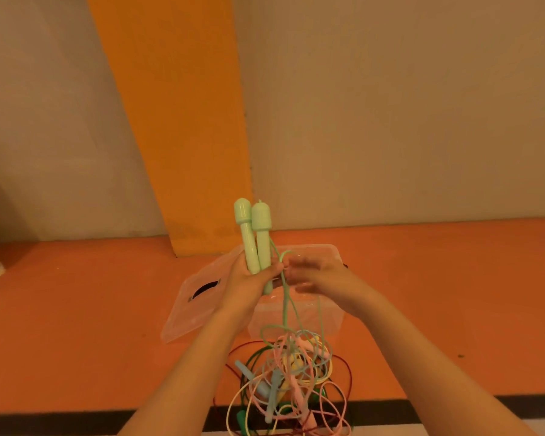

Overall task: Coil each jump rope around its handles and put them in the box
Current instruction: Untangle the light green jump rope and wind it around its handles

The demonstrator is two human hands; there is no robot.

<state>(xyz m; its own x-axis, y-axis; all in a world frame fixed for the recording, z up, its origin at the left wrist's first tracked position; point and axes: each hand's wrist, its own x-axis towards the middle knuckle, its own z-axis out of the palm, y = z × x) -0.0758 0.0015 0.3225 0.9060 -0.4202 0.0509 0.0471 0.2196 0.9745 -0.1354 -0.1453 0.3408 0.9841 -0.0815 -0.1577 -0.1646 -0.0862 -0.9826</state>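
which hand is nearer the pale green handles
Left. The left hand grips the pale green handles; the right hand is just beside them, at the green cord.

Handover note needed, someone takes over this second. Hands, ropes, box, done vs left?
Left hand: grips both mint-green handles upright, side by side, above the box.
Right hand: at the green cord beside the handles; it is blurred, so the grip is unclear.
The cord trails down into the tangled pile of ropes on the floor; no turns show on the handles.
The box is open with the lid off to its left; no rope is visible inside.
Done: handles paired.
Left: coil the green rope, box it, then the pile.
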